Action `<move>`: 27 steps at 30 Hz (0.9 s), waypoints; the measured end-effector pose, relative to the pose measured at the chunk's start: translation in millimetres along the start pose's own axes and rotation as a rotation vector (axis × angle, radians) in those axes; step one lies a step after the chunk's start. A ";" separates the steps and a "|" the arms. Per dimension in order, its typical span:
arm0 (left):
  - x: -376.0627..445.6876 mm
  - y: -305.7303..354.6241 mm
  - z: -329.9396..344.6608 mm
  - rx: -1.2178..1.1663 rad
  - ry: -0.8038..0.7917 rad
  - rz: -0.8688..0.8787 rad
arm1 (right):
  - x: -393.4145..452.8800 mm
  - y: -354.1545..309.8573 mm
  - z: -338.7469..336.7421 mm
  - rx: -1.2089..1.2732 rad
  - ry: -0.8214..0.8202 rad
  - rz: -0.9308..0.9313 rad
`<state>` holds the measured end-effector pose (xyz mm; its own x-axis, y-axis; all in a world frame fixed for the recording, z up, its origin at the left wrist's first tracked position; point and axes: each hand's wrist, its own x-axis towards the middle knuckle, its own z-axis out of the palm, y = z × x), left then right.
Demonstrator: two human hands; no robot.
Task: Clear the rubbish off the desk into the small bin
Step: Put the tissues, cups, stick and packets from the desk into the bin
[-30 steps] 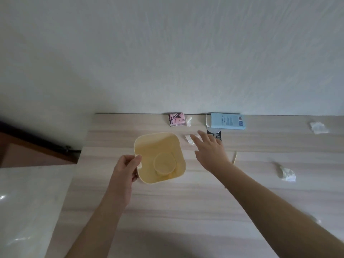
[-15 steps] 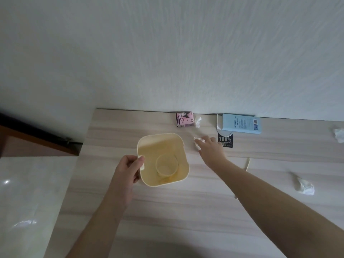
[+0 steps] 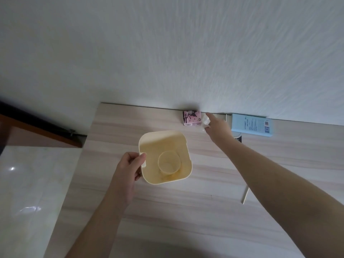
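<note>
A small cream bin (image 3: pixel 183 146) stands on the wooden desk (image 3: pixel 186 211), with a round cup (image 3: pixel 169 162) lying inside. My left hand (image 3: pixel 128 168) grips the bin's left rim. My right hand (image 3: pixel 218 128) is stretched to the back of the desk with a white paper scrap (image 3: pixel 202 130) pinched under its fingers. Its index finger points at a second crumpled white scrap (image 3: pixel 205 120) lying against a pink packet (image 3: pixel 191 118) by the wall.
A light blue box (image 3: pixel 252 125) lies along the wall right of my hand, with a black label (image 3: pixel 239 139) in front of it. A thin wooden stick (image 3: pixel 245 195) lies beside my right forearm. The desk's left edge borders a glossy white surface (image 3: pixel 28 183).
My right hand closed on the nearer paper scrap and moved farther back toward the scrap by the pink packet. My left hand kept hold of the bin. The view shifted left.
</note>
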<state>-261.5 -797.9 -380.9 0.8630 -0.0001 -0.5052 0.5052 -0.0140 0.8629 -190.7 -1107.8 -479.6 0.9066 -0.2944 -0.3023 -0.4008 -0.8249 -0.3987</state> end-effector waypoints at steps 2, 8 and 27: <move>-0.7 1.7 -3.2 0.002 0.010 -0.001 | 9.0 -1.5 1.1 -0.001 -0.031 0.021; -5.5 -3.7 -13.1 0.006 0.048 0.003 | 9.1 1.7 9.9 0.001 -0.091 0.122; -52.3 -21.7 8.9 0.062 -0.025 0.034 | -233.5 -24.9 -59.4 0.655 0.086 -0.166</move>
<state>-317.7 -806.5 -373.3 0.8787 -0.0265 -0.4766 0.4736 -0.0759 0.8774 -384.6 -1047.2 -347.7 0.9595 -0.2483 -0.1330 -0.2281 -0.4082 -0.8839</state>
